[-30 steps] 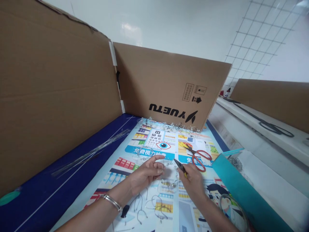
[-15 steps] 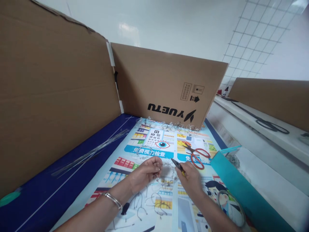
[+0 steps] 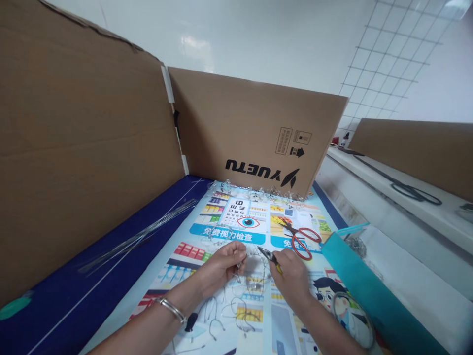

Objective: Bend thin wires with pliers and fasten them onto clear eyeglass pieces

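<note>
Fingers pinched together, my left hand [image 3: 226, 262] grips a thin piece of silvery wire [image 3: 238, 270]. Opposite it, my right hand [image 3: 291, 276] is wrapped round a pair of pliers [image 3: 268, 254] with dark jaws and yellow-black handles. The plier tips point left, a short gap from my left fingers. Between and below the hands runs a wire chain [image 3: 264, 271] with small twisted bits. Several bent wire pieces [image 3: 216, 320] lie on the printed sheet under my wrists. Red-handled scissors [image 3: 305, 241] rest beyond my right hand.
A cardboard panel [image 3: 254, 128] stands at the back, another [image 3: 81, 138] along the left. Long straight wires [image 3: 148, 229] lie on the blue cloth. Tangled wire pieces [image 3: 254, 192] line the back panel's foot. A teal box [image 3: 369, 281] with coiled wire sits at right.
The pliers have shifted slightly left and their tips now sit a little lower. My left hand has moved only slightly, still pinching the wire.
</note>
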`<state>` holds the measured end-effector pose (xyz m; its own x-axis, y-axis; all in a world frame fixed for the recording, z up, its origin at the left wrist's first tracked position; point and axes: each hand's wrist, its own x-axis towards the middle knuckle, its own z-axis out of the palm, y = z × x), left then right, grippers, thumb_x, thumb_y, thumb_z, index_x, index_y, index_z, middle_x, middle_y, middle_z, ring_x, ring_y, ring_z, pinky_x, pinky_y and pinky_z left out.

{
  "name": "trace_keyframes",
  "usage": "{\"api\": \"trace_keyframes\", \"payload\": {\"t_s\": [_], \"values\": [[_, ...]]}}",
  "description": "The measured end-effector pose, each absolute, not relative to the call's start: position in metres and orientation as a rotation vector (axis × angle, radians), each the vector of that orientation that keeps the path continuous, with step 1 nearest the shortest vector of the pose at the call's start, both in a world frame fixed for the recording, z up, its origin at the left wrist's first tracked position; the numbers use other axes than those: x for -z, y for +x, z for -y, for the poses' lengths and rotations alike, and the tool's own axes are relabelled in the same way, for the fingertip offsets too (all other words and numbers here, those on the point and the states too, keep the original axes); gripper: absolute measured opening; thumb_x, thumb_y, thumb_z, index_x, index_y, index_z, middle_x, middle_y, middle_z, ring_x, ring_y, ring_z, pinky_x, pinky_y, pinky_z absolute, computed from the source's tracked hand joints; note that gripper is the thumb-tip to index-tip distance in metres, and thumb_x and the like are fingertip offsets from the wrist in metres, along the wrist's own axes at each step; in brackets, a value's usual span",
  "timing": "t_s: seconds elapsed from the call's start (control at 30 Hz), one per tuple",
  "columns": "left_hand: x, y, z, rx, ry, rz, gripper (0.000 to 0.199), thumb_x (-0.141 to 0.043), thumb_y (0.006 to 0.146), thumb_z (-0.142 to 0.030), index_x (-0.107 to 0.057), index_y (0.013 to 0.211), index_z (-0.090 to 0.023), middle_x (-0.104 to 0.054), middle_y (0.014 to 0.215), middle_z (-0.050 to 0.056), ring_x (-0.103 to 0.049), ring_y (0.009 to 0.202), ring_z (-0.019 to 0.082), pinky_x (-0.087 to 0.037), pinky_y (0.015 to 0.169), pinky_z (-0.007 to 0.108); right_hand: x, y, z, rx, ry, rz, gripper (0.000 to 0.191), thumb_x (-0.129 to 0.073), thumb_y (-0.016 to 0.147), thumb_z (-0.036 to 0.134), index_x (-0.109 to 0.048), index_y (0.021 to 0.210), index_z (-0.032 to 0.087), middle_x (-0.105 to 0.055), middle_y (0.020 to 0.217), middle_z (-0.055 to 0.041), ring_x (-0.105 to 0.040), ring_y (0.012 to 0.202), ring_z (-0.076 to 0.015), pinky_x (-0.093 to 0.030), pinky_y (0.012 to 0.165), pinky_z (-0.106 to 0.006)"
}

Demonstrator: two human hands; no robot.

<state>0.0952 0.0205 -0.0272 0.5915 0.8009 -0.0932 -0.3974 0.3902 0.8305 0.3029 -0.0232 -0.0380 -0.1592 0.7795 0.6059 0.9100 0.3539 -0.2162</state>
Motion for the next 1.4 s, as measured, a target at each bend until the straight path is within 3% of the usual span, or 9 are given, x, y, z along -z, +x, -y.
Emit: {"api": "trace_keyframes", "payload": {"t_s": [0.2,0.5,0.87,1.07,1.4], "values": [[0.027,0.095,-0.02,-0.79,0.873,-0.554,0.013,-0.062,0.079,-0.025,-0.053,0.078,-0.015,-0.054,0.064,0.0,-0.049,0.056,0.007,-0.035,0.053,0.019,0.034,0.302,0.024,0.346,-1.448,1.999,0.016,-0.047,0.082,0.021,-0.06,0.089,0.018,-0.054,0.076,-0.0059,-0.05,0.078,-0.018,-0.039,0.072,-0.029],[0.03,0.095,-0.021,-0.768,0.876,-0.574,0.018,-0.064,0.077,-0.026,-0.05,0.079,-0.015,-0.059,0.093,0.005,-0.051,0.054,0.005,-0.036,0.052,0.019,0.03,0.303,0.025,0.469,-1.489,2.089,0.017,-0.048,0.081,0.02,-0.06,0.093,0.018,-0.051,0.075,-0.0051,-0.047,0.077,-0.0182,-0.037,0.072,-0.031],[0.032,0.094,-0.021,-0.763,0.897,-0.532,0.014,-0.062,0.078,-0.024,-0.05,0.082,-0.015,-0.057,0.082,0.002,-0.05,0.053,0.006,-0.035,0.052,0.02,0.029,0.303,0.027,0.513,-1.504,2.159,0.019,-0.047,0.083,0.021,-0.059,0.097,0.018,-0.051,0.075,-0.0053,-0.046,0.078,-0.0191,-0.036,0.073,-0.033],[0.034,0.095,-0.023,-0.744,0.914,-0.541,0.013,-0.059,0.08,-0.025,-0.053,0.082,-0.014,-0.054,0.066,0.0,-0.049,0.051,0.007,-0.03,0.048,0.018,0.024,0.301,0.027,0.584,-1.498,2.173,0.019,-0.048,0.083,0.021,-0.06,0.098,0.018,-0.051,0.075,-0.0056,-0.045,0.076,-0.0191,-0.035,0.07,-0.033],[0.031,0.094,-0.021,-0.748,0.919,-0.55,0.012,-0.059,0.08,-0.023,-0.054,0.078,-0.013,-0.055,0.066,0.001,-0.05,0.054,0.008,-0.034,0.052,0.02,0.02,0.298,0.03,0.762,-1.519,2.2,0.02,-0.049,0.083,0.021,-0.06,0.1,0.019,-0.05,0.072,-0.0048,-0.043,0.072,-0.0188,-0.032,0.066,-0.034]]}}
